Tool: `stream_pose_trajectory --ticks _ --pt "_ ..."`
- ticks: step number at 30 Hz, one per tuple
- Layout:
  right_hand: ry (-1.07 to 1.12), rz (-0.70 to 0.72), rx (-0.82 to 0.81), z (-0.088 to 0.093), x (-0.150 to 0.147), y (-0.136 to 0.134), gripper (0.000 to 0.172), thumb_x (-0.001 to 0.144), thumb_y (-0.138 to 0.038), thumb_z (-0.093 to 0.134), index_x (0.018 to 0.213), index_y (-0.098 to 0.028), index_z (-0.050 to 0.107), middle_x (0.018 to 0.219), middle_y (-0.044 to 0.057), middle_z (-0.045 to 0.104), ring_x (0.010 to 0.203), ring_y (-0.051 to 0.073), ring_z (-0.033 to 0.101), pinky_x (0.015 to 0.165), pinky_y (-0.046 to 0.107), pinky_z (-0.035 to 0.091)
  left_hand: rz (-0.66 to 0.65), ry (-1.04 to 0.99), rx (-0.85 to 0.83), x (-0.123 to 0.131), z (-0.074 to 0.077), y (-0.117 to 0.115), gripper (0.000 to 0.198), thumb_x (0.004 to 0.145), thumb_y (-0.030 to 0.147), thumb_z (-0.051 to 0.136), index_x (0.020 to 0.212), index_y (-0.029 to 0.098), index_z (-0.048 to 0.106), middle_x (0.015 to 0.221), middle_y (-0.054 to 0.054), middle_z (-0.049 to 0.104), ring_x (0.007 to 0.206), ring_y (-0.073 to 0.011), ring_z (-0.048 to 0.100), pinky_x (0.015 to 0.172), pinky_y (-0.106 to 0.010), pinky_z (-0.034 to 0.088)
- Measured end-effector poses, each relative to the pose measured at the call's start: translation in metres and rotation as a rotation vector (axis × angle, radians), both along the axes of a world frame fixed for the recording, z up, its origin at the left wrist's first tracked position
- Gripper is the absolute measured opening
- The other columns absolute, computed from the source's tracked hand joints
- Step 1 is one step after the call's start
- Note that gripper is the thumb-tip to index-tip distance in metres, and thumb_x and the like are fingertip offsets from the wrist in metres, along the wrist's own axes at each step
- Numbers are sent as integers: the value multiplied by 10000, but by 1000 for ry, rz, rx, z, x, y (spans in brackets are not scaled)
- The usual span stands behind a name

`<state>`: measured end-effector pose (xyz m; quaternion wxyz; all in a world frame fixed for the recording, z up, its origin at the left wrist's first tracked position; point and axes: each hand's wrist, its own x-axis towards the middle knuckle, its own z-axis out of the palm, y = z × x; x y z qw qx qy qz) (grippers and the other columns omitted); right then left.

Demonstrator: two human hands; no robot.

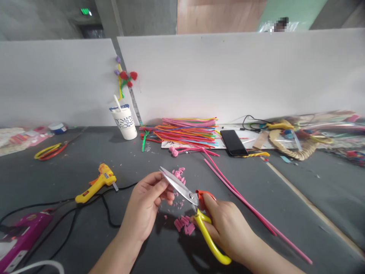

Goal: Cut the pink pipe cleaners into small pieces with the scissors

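Observation:
My right hand (225, 220) is wrapped round the handles of a pair of scissors (182, 189), one handle yellow and the other orange. The blades point up and left and look nearly closed. At their tip, my left hand (148, 201) is pinched, thumb against fingers; anything between them is hidden or too small to make out. Beneath the blades lie short cut pink pieces (184, 224), with another small pink heap (179, 175) just beyond. Long pink pipe cleaners (239, 194) stretch across the table to the right of my hands.
A yellow glue gun (97, 184) with black cables lies left, near a purple power strip (25, 236). Behind are a white cup (124, 121), a bundle of coloured pipe cleaners (188, 133), a phone (233, 143) and a woven ring (296, 150). A white partition (228, 76) borders the table.

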<state>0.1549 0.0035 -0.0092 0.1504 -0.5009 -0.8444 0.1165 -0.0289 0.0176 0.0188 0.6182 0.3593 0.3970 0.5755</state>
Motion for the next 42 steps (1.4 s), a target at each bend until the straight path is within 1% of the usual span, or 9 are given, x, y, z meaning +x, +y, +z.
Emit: stream_pose_trajectory --ticks 6,11,15,20,23,28,34,39,42 --pt "-19 -17 -14 -1 2 0 290 829 -477 380 739 -207 433 506 -6 544 410 150 474 429 243 222 -2 13 -3 -1 0 1 63 718 201 622 726 141 637 564 15 578 470 -59 509 443 -148 396" --pt "87 -98 -72 0 2 5 295 762 -459 483 617 -222 384 449 -54 423 379 103 347 408 227 202 -46 13 3 -2 1 0 76 735 210 610 710 139 619 581 15 572 481 -62 507 451 -158 401" --pt "446 -176 -311 6 -2 6 240 728 -366 525 605 -207 394 499 -69 386 436 79 336 408 189 258 -200 -11 -77 4 -3 -2 80 736 217 611 715 143 590 607 7 583 482 -72 517 450 -172 408" --pt "884 -197 -600 15 -7 3 159 748 -350 478 748 -192 466 470 -95 358 382 60 334 373 172 295 -417 9 -225 16 -12 -6 112 736 238 604 708 134 571 589 1 575 437 -71 520 426 -170 388" --pt "971 -219 -668 18 -9 2 192 722 -372 507 758 -186 478 447 -98 357 363 58 353 356 167 299 -506 38 -260 21 -15 -8 124 733 241 600 694 125 577 556 -1 560 423 -70 501 405 -162 366" --pt "932 -187 -676 19 -9 0 139 713 -311 495 671 -192 436 448 -82 405 362 57 384 342 156 285 -591 66 -281 24 -19 -9 140 718 251 607 714 111 597 564 -19 566 411 -64 462 399 -170 351" --pt "751 -213 -416 11 -7 1 102 676 -176 480 603 -185 410 516 -67 418 465 67 388 423 168 306 -450 261 -123 25 -24 -7 134 699 247 619 753 130 584 555 -6 569 451 -102 505 450 -211 356" --pt "684 -254 -370 7 -9 3 89 670 -151 449 604 -187 401 534 -67 378 498 75 346 442 178 271 -327 544 -26 31 -19 -12 83 701 227 601 703 143 598 512 14 543 456 -109 490 467 -222 371" --pt "663 -238 -357 8 -8 3 116 702 -212 460 612 -194 390 536 -67 363 492 78 331 444 184 258 -295 531 -42 31 -15 -13 82 702 226 603 687 146 605 516 20 543 445 -98 489 456 -212 379"
